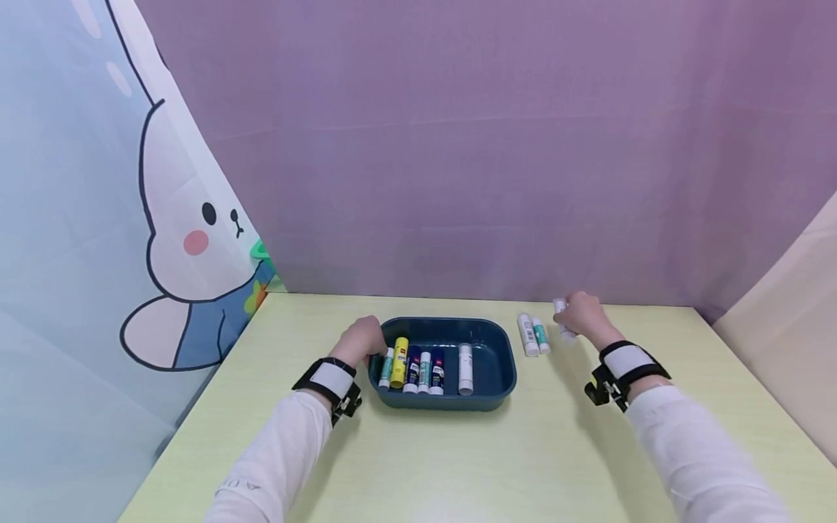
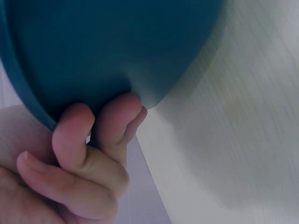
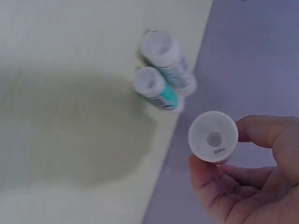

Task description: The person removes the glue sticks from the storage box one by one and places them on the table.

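Observation:
My left hand (image 1: 362, 340) grips the left rim of a dark blue plastic bin (image 1: 451, 402); the left wrist view shows its fingers curled against the bin's outer wall (image 2: 112, 51). Inside the bin lie several glue sticks: a yellow one (image 1: 399, 363), navy ones, teal-and-white ones, and a white one (image 1: 465, 370) set apart on the right. Over the table's far right part, my right hand (image 1: 583, 316) pinches a white glue stick (image 3: 213, 135) between thumb and fingers. Its round end faces the right wrist camera.
Beside the bin's right end, a larger white glue stick (image 1: 527, 335) and a smaller teal-and-white one (image 1: 540, 336) lie side by side on the pale table (image 1: 484, 465). A purple curtain (image 1: 458, 167) hangs behind the table's back edge, and a cartoon-printed cloth (image 1: 78, 276) covers the left side.

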A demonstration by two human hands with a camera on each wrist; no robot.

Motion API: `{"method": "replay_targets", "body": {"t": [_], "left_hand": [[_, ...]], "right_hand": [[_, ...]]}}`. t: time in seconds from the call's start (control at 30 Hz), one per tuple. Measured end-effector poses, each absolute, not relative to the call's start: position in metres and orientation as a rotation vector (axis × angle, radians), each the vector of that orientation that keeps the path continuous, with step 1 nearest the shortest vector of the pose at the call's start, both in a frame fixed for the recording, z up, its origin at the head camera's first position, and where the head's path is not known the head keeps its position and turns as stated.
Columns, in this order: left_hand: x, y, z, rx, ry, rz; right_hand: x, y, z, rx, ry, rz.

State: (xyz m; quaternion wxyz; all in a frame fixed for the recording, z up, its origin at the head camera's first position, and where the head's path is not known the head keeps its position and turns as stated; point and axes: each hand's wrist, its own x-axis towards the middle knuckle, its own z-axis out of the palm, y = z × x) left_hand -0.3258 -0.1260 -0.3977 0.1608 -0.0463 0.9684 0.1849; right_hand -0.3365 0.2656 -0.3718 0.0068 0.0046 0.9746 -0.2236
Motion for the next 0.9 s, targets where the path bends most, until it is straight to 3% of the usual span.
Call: {"method": "replay_targets", "body": {"t": [0.3, 0.9], "left_hand": [[-0.325, -0.125, -0.396, -0.127, 2.764, 0.521], [-0.323, -0.126, -0.394, -0.121, 2.769, 0.521]], "right_hand": [[-0.344, 0.27, -0.403, 0.052, 3.058, -0.685], [-0.347, 0.266, -0.424, 0.133, 3.019, -0.691]]}}
